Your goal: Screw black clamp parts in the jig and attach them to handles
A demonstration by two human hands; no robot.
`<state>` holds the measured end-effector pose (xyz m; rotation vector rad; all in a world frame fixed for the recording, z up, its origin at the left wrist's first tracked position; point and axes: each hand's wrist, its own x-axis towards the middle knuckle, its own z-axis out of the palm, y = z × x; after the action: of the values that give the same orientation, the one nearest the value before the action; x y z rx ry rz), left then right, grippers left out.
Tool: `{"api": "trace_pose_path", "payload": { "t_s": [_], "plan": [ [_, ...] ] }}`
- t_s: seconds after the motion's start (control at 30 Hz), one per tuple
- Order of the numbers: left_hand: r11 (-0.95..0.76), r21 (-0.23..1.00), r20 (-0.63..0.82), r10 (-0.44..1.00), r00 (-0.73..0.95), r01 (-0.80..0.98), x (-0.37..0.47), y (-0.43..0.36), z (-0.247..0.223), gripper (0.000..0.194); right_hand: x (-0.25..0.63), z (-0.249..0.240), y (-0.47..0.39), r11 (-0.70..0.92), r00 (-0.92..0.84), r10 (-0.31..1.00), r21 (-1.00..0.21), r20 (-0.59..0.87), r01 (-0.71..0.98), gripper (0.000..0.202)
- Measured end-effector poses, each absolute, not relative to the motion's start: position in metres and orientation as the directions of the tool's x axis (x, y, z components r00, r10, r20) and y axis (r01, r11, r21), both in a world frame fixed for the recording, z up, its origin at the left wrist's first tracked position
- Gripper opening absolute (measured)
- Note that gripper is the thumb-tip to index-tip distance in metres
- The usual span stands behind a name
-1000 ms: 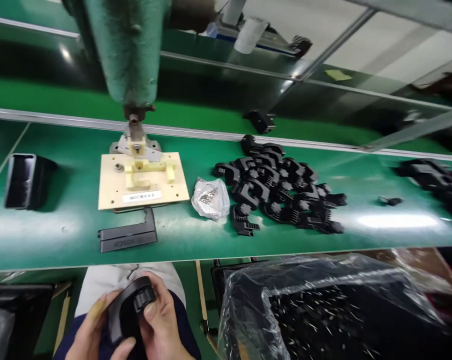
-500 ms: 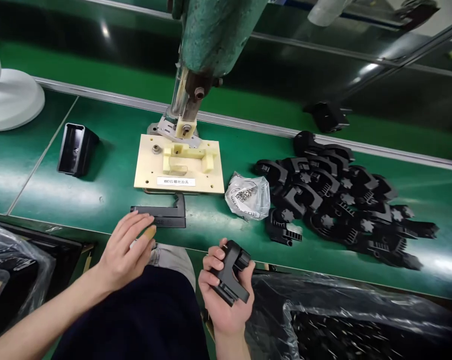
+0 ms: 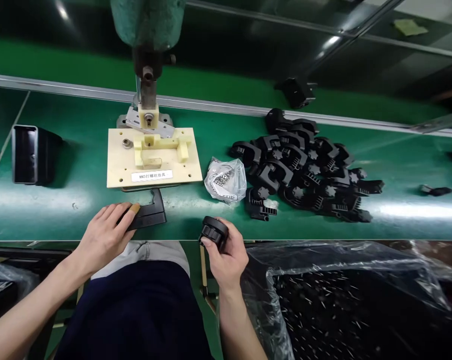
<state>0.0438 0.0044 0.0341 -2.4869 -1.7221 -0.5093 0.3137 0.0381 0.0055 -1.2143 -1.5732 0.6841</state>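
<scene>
Big green worktop (image 3: 184,212), heap of black parts (image 3: 297,170) on its right side, then a cream plate (image 3: 116,166) further left. Left hand (image 3: 109,230) and right hand (image 3: 229,255) are both busy: the left's curled round one end of a black bar (image 3: 153,214) in front of the plate. A bag (image 3: 231,194) of metal bits sits between plate and heap, and the right's gripping a knobbed piece (image 3: 214,231) by the front edge.

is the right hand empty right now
No, the right hand grips a black part with a ribbed knob.
</scene>
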Motion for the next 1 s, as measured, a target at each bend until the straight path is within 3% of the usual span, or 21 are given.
{"api": "trace_pose_path", "payload": {
  "t_s": [0.13,0.43,0.6,0.77,1.0],
  "plan": [
    [-0.397,0.102,0.299,0.887,0.352,0.912,0.044,0.009,0.037,0.034,0.310,0.004,0.052,0.567,-0.168,0.815,-0.704,0.554,0.428,0.047],
    [-0.460,0.066,0.425,0.816,0.392,0.886,0.028,0.013,0.027,0.047,0.317,0.006,0.066,0.679,-0.281,0.716,-0.542,0.639,0.496,0.051],
    [-0.507,0.114,0.452,0.792,0.410,0.854,0.017,0.016,0.029,0.046,0.303,0.040,0.118,0.848,-0.459,0.497,-0.299,0.736,0.438,0.047],
    [-0.614,0.150,0.687,0.629,0.365,0.775,0.019,0.012,0.031,0.040,0.247,0.068,0.188,0.927,-0.677,0.349,-0.137,0.647,0.348,0.030],
    [-0.583,0.150,0.759,0.586,0.285,0.798,0.022,0.014,0.033,0.035,0.203,0.065,0.226,0.930,-0.821,0.363,-0.118,0.440,0.348,0.052]
  ]
}}
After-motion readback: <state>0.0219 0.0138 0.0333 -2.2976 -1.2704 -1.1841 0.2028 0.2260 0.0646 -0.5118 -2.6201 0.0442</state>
